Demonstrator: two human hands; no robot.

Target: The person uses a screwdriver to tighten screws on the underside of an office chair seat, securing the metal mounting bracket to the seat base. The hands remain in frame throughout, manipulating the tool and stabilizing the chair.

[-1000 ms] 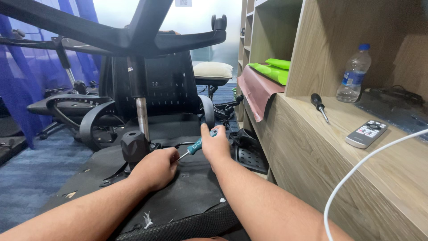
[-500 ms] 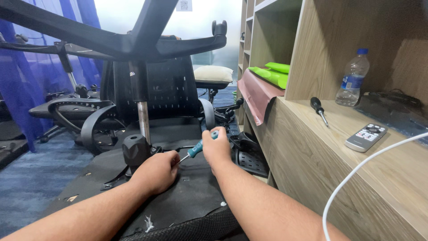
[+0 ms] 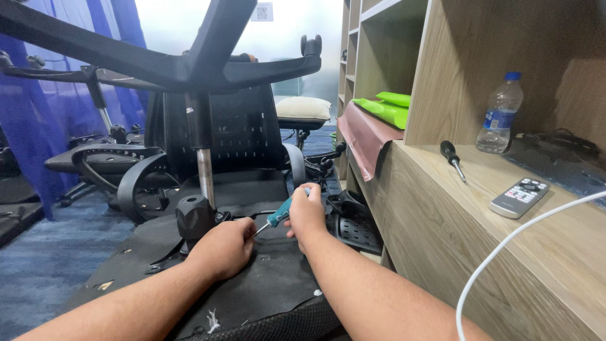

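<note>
My right hand (image 3: 307, 215) is curled tight around the teal screwdriver (image 3: 276, 216), its tip angled down toward the mechanism on the upturned chair seat (image 3: 265, 290), while my left hand (image 3: 222, 247) rests half-closed beside the shaft, fingers bent onto the seat.

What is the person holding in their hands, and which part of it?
The right hand grips a screwdriver by its teal handle. The left hand rests at its metal tip.
</note>
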